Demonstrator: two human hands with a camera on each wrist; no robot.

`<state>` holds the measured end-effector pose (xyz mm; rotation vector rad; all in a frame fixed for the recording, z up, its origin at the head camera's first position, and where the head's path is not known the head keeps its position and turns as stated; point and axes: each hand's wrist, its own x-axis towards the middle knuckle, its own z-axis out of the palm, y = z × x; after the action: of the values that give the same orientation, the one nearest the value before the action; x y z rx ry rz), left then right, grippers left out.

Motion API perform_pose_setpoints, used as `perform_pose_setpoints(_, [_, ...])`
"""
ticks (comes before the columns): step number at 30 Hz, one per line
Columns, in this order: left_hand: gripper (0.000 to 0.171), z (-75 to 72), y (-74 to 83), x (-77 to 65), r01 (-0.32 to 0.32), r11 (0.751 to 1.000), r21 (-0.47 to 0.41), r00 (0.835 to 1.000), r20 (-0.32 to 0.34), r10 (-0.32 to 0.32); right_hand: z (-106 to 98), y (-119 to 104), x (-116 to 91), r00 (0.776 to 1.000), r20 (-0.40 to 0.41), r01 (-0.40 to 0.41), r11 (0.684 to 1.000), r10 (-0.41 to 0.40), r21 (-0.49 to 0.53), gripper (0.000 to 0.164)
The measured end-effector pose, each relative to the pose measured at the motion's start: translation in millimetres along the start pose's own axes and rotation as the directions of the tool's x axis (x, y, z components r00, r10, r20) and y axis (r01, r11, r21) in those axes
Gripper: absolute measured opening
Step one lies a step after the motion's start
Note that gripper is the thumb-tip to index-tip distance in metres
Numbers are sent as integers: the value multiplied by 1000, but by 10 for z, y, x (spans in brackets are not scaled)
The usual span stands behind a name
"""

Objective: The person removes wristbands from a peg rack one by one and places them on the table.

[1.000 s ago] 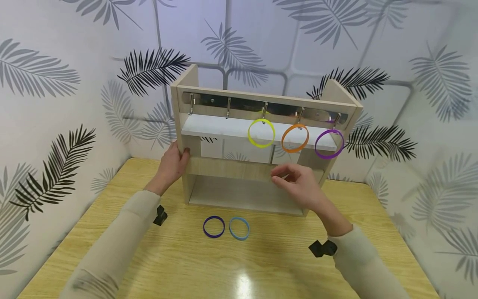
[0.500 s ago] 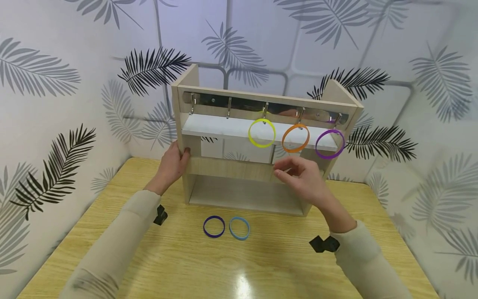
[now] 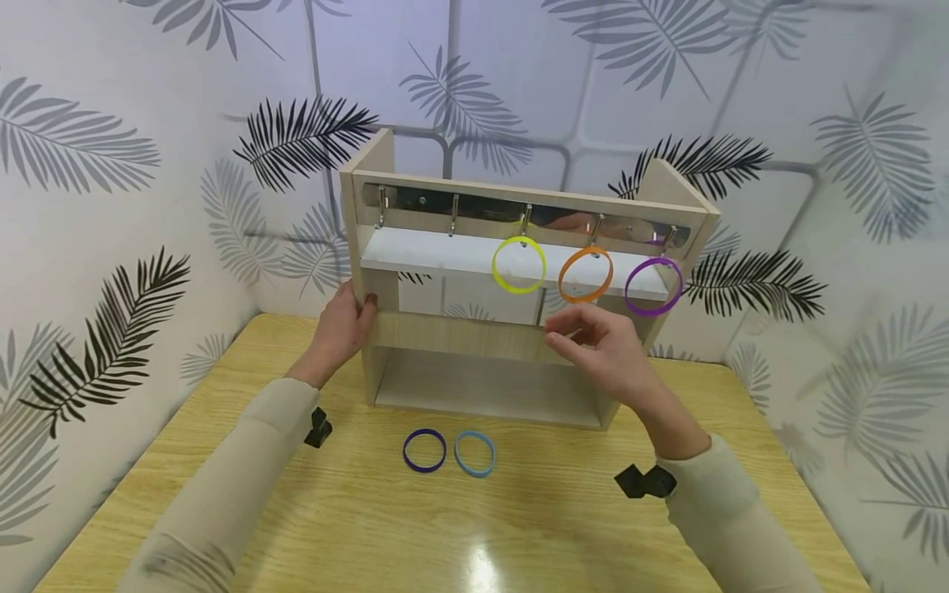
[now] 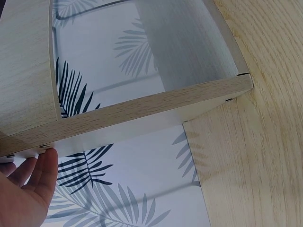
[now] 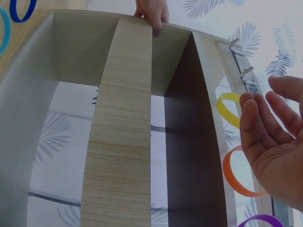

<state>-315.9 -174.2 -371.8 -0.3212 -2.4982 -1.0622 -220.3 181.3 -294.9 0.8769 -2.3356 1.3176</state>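
Note:
A small wooden shelf [image 3: 460, 333] stands on the table, with a metal rail of several hooks along its upper front. My left hand [image 3: 343, 325] grips its left side panel, thumb on the inner side and fingers outside. Silicone wristbands hang from the hooks: yellow [image 3: 519, 290], orange [image 3: 577, 299] and purple [image 3: 647, 311]. My right hand [image 3: 604, 358] hovers before the shelf's right half, below the orange band, its fingers loosely bent and holding nothing. In the right wrist view, its fingers [image 5: 251, 120] overlap the yellow band.
Two more wristbands, one dark purple-blue [image 3: 425, 469] and one light blue [image 3: 475, 473], lie side by side on the wooden table [image 3: 356, 527] in front of the shelf. The two leftmost hooks [image 3: 381, 206] carry no band. Leaf-patterned walls [image 3: 519, 91] enclose the table.
My right hand has shifted slightly right and up in front of the shelf. The left hand keeps its grip on the side panel, and the wristbands stay where they were.

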Motion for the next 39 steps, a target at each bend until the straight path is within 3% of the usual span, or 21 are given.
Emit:
perform_pose_setpoints(34, [50, 9, -8, 9, 3, 1000, -7, 1000, -2, -3, 30, 86, 15, 996, 21, -92, 996, 92, 11, 14])
perform_pose_setpoints(39, [51, 11, -7, 4, 4, 1000, -11, 1000, 2, -4, 31, -35, 22, 994, 27, -104, 995, 104, -12, 13])
